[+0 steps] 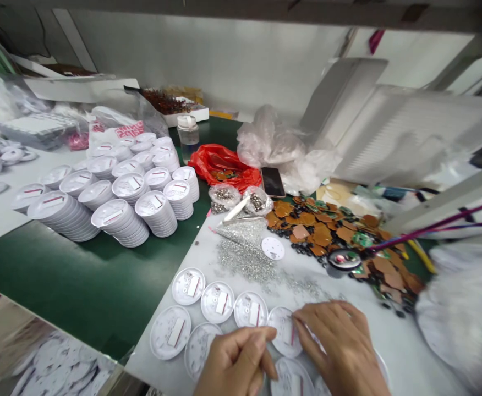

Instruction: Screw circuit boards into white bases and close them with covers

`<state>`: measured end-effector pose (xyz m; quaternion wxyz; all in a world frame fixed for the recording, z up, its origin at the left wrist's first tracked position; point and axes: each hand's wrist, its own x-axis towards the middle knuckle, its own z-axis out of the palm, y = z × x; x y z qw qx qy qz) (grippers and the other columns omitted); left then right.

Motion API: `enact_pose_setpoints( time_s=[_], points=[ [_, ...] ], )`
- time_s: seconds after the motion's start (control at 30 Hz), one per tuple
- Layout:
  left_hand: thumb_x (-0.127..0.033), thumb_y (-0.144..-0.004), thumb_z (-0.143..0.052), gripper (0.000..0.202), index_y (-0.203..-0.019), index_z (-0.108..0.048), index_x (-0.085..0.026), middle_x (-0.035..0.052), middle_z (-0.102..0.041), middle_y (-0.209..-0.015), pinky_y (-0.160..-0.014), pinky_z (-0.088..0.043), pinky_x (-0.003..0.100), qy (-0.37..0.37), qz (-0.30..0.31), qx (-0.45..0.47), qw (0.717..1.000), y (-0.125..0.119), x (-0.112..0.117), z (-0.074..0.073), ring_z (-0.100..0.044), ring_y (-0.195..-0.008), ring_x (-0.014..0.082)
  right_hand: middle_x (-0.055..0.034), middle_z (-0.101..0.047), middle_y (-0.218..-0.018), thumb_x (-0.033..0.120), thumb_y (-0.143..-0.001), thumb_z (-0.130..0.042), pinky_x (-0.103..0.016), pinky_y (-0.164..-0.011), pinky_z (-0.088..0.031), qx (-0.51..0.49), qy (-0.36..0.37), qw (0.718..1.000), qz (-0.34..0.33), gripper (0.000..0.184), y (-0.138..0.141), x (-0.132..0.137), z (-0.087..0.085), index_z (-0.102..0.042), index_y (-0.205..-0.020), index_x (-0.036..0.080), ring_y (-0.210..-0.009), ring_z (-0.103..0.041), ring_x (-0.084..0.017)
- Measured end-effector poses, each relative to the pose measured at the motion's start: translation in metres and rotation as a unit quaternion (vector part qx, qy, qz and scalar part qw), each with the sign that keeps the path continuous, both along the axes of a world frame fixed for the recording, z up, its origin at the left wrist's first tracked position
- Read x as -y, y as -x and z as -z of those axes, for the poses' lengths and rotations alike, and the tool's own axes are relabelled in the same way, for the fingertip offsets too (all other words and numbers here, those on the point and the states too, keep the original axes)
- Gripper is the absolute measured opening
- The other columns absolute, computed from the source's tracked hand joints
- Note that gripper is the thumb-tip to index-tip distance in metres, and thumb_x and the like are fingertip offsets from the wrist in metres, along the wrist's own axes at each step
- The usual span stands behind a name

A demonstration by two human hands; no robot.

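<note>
Two rows of white round plastic covers (188, 285) lie open side up on the pale work sheet, each with a white block edged in red inside. My left hand (241, 360) is closed in a pinch over the front row, fingertips together; whatever it holds is too small to make out. Beside it, my right hand (340, 341) has its fingers bent down onto a cover (283, 331) in the back row. Its fingertips come together at that cover's edge, and what they grip is hidden. Both hands partly hide the covers beneath them.
Stacked white covers (119, 223) stand at left on the green table. Small metal screws (245, 258) lie scattered beyond the rows, near a white disc (273, 248). Brown circuit boards (321, 234) are heaped at right, behind an electric screwdriver (344, 261). A red bag (224, 165) and phone (273, 182) sit behind.
</note>
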<state>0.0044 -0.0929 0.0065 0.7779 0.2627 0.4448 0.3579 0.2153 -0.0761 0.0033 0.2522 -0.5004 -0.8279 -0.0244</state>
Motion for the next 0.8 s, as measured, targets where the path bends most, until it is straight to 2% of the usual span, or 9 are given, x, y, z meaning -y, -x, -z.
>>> enact_pose_setpoints(
  time_s=[0.13,0.27,0.47,0.67,0.8],
  points=[
    [-0.063,-0.073,-0.083,0.056,-0.101,-0.078,-0.015,0.0010,-0.063,-0.071,-0.043,-0.019,0.019,0.011,-0.079,0.004,0.997,0.024,-0.007,-0.010,-0.027,-0.044,0.0015,-0.0030,-0.069,-0.086,0.017,-0.102,-0.047,-0.044,-0.092,-0.033,0.030,0.004,0.999,0.024,0.023,0.004,-0.007,0.016,-0.069,-0.094,0.023,-0.083,-0.061,-0.022],
    [-0.059,-0.073,-0.083,0.053,-0.102,-0.078,-0.015,0.0005,-0.060,-0.070,-0.044,-0.019,0.020,0.020,-0.126,-0.032,0.991,0.045,-0.008,-0.013,-0.025,-0.045,0.0016,-0.0037,-0.066,-0.087,0.016,-0.101,-0.050,-0.044,-0.090,-0.033,0.046,0.009,0.999,0.013,0.021,0.005,-0.007,0.022,-0.069,-0.094,0.023,-0.084,-0.057,-0.023],
    [-0.057,-0.074,-0.083,0.051,-0.102,-0.079,-0.015,0.0021,-0.062,-0.072,-0.044,-0.019,0.019,0.021,-0.154,-0.060,0.986,0.059,-0.004,-0.017,-0.026,-0.046,0.0019,-0.0053,-0.064,-0.088,0.014,-0.099,-0.050,-0.043,-0.087,-0.034,0.065,0.024,0.998,0.004,0.020,0.001,-0.003,0.022,-0.068,-0.098,0.022,-0.087,-0.054,-0.025],
    [-0.056,-0.075,-0.083,0.050,-0.101,-0.079,-0.014,0.0024,-0.062,-0.071,-0.044,-0.018,0.020,0.017,-0.167,-0.059,0.984,0.061,-0.002,-0.017,-0.025,-0.046,0.0021,-0.0067,-0.066,-0.099,0.010,-0.096,-0.051,-0.042,-0.089,-0.035,0.094,0.012,0.995,-0.010,0.028,-0.007,0.005,0.024,-0.066,-0.116,0.022,-0.092,-0.054,-0.026],
    [-0.056,-0.074,-0.084,0.050,-0.100,-0.079,-0.014,0.0022,-0.061,-0.071,-0.044,-0.019,0.020,0.024,-0.171,-0.061,0.983,0.062,0.000,-0.016,-0.025,-0.046,0.0020,-0.0062,-0.065,-0.097,0.004,-0.094,-0.044,-0.043,-0.089,-0.036,0.076,0.034,0.997,0.004,0.035,0.000,0.010,0.020,-0.067,-0.110,0.024,-0.094,-0.055,-0.026]
  ],
)
